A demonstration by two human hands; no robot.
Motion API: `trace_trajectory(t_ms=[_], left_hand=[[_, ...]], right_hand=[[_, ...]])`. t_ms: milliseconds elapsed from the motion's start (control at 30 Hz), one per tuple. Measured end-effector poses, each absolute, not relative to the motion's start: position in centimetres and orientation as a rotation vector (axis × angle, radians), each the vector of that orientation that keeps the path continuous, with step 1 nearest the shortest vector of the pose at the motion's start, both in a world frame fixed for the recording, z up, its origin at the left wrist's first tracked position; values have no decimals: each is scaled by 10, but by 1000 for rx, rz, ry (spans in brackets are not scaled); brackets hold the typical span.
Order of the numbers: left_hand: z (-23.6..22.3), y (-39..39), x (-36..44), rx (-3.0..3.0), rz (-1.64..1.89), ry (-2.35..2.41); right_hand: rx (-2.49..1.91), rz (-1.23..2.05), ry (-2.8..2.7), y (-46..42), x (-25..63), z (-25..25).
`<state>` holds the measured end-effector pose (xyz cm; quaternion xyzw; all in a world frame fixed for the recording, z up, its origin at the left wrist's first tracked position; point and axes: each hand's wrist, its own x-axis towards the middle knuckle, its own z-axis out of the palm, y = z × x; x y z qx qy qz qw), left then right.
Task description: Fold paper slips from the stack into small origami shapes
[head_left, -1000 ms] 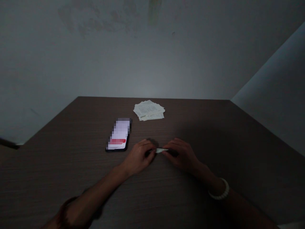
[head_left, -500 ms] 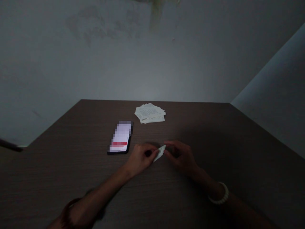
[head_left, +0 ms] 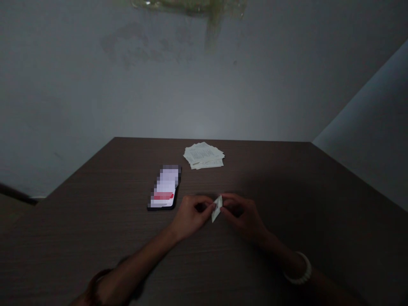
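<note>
A small folded piece of paper [head_left: 217, 209], whitish with faint dark marks, is held up between my two hands above the table. My left hand [head_left: 195, 214] pinches its left edge between thumb and forefinger. At its right edge, my right hand [head_left: 245, 214] has thumb and forefinger closed on the paper. A dark band circles my left wrist and a pale beaded bracelet my right. Beyond my hands lies a loose pile of printed paper sheets [head_left: 204, 155]. A lit phone [head_left: 165, 187] lies to the left of the pile, nearer to me.
The dark brown wooden table [head_left: 95, 191] reaches to a grey stained wall [head_left: 191, 93] at the back. Another wall stands on the right. A dark bar-like thing [head_left: 17, 194] shows at the far left edge. The light is dim.
The folded paper has turned to stand more upright between my fingers, and my right fingertips have closed on its edge. The whole view has shifted slightly as my head moved.
</note>
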<state>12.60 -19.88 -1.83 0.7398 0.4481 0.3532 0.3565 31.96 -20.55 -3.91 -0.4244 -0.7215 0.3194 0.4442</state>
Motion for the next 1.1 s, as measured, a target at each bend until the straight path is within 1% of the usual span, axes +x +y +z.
trace_trajectory(t_ms=[400, 867, 1100], left_hand=[[-16, -197, 126, 1560, 881, 1089], [-20, -195, 125, 1484, 838, 1093], [-23, -195, 124, 1655, 855, 1090]], right_hand=[[-1086, 1089, -1545, -202, 321, -38], [-1115, 1137, -1486, -200, 323, -39], [-1125, 1099, -1537, -202, 323, -35]])
